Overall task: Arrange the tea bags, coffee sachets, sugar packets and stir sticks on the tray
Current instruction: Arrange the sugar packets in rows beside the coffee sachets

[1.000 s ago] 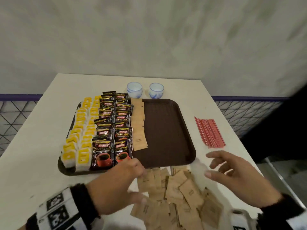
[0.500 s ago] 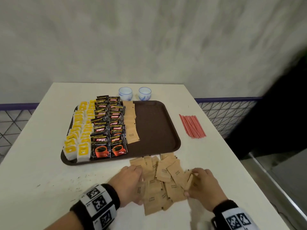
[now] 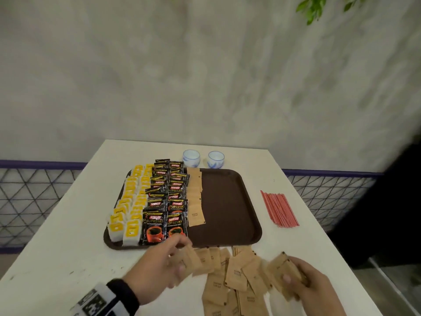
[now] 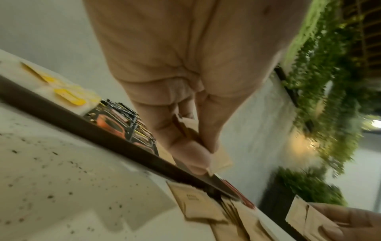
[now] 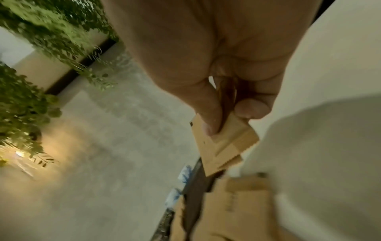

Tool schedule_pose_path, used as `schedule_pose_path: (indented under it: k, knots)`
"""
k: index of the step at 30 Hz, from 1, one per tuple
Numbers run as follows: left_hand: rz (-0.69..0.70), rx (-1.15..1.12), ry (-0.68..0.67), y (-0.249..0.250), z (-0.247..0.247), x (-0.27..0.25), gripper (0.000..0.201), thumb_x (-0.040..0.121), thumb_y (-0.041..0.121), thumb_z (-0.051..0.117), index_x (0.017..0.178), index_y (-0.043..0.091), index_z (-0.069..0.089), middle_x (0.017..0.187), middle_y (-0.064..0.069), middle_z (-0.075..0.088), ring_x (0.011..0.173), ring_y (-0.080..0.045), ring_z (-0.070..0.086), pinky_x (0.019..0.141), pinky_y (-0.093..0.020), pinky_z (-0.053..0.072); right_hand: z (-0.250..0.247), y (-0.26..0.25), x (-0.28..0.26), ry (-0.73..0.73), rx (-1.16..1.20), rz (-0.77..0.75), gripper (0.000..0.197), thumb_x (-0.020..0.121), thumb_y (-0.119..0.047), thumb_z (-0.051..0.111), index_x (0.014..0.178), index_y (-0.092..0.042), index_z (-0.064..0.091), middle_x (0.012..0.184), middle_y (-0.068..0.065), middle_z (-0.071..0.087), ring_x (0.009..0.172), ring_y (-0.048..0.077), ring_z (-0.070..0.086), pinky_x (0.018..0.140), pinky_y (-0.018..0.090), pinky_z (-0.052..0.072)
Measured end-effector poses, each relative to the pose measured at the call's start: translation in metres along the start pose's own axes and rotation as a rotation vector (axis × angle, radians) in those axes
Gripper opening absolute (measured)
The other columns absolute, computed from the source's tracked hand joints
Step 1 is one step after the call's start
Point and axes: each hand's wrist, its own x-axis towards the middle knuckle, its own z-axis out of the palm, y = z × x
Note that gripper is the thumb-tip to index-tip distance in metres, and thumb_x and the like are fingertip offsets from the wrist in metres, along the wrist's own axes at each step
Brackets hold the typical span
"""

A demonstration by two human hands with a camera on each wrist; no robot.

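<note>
Hard to make out: the left hand (image 3: 159, 261) is blurred in the head view, and print on the loose packets cannot be read. The right hand (image 3: 312, 286) is cut off at the lower frame edge.
Left hand: thumb and fingers pinch a few brown sugar packets (image 4: 218, 158) just over the near rim of the tray (image 3: 227, 201).
Right hand: thumb and fingers pinch a small stack of sugar packets (image 5: 224, 143), held above the table (image 3: 68, 236) near its right front.
Loose pile: more brown sugar packets (image 3: 237, 279) lie overlapping on the table between the two hands, just in front of the tray.
Tray, left side: two rows of yellow-labelled tea bags (image 3: 132, 201), then two rows of black coffee sachets (image 3: 166, 201), each overlapping the next.
Tray, middle: one row of sugar packets (image 3: 194, 199) just beside the coffee sachets; the brown right part of the tray is bare.
Stir sticks: a bundle of red stir sticks (image 3: 279, 208) lies on the table to the right of the tray, apart from it.
Behind the tray: two small white and blue cups (image 3: 202, 158) stand side by side near the far rim.
Surroundings: a pale wall (image 3: 205, 76) rises behind the table, with green leaves (image 3: 312, 8) at the top edge.
</note>
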Motion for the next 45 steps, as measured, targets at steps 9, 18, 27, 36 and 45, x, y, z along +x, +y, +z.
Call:
schedule_pose_path:
  k: [9, 18, 27, 36, 45]
  knots:
    - [-0.133, -0.344, 0.335, -0.003, -0.004, 0.004, 0.036, 0.081, -0.011, 0.060, 0.099, 0.020, 0.057, 0.089, -0.009, 0.065, 0.072, -0.023, 0.061, 0.060, -0.035, 0.050, 0.091, -0.084, 0.131, -0.317, -0.032, -0.092, 0.030, 0.080, 0.003, 0.066, 0.089, -0.024, 0.056, 0.096, 0.003, 0.067, 0.089, 0.019, 0.064, 0.075, 0.036, 0.053]
    - [-0.138, -0.267, 0.405, -0.022, -0.011, -0.009, 0.034, 0.083, -0.005, 0.059, 0.103, 0.023, 0.054, 0.077, -0.001, 0.069, 0.065, -0.034, 0.068, 0.060, -0.042, 0.056, 0.152, -0.107, 0.185, -0.413, -0.322, -0.075, 0.028, 0.083, 0.003, 0.058, 0.080, -0.025, 0.063, 0.097, 0.006, 0.068, 0.092, 0.024, 0.068, 0.074, 0.042, 0.060]
    - [-0.161, -0.210, 0.446, -0.025, -0.014, -0.008, 0.037, 0.083, -0.005, 0.060, 0.101, 0.028, 0.055, 0.085, -0.007, 0.067, 0.063, -0.029, 0.067, 0.060, -0.040, 0.057, 0.158, -0.111, 0.182, -0.394, -0.456, -0.180, 0.041, 0.083, -0.002, 0.065, 0.120, -0.018, 0.064, 0.128, 0.003, 0.059, 0.117, 0.019, 0.057, 0.096, 0.027, 0.048]
    - [-0.173, -0.152, 0.431, -0.015, -0.009, -0.005, 0.037, 0.086, 0.001, 0.061, 0.103, 0.031, 0.050, 0.094, -0.001, 0.066, 0.072, -0.026, 0.069, 0.064, -0.037, 0.059, 0.158, -0.110, 0.173, -0.410, -0.516, -0.254, 0.038, 0.080, 0.005, 0.064, 0.110, -0.019, 0.067, 0.128, 0.003, 0.055, 0.120, 0.019, 0.053, 0.097, 0.022, 0.042]
    - [-0.140, -0.111, 0.466, -0.013, -0.004, 0.004, 0.026, 0.086, 0.007, 0.063, 0.094, 0.029, 0.052, 0.092, 0.003, 0.064, 0.085, -0.015, 0.057, 0.067, -0.020, 0.049, 0.149, -0.103, 0.169, -0.343, -0.215, -0.143, 0.031, 0.067, -0.005, 0.083, 0.083, -0.026, 0.066, 0.099, 0.005, 0.068, 0.089, 0.020, 0.065, 0.081, 0.034, 0.056]
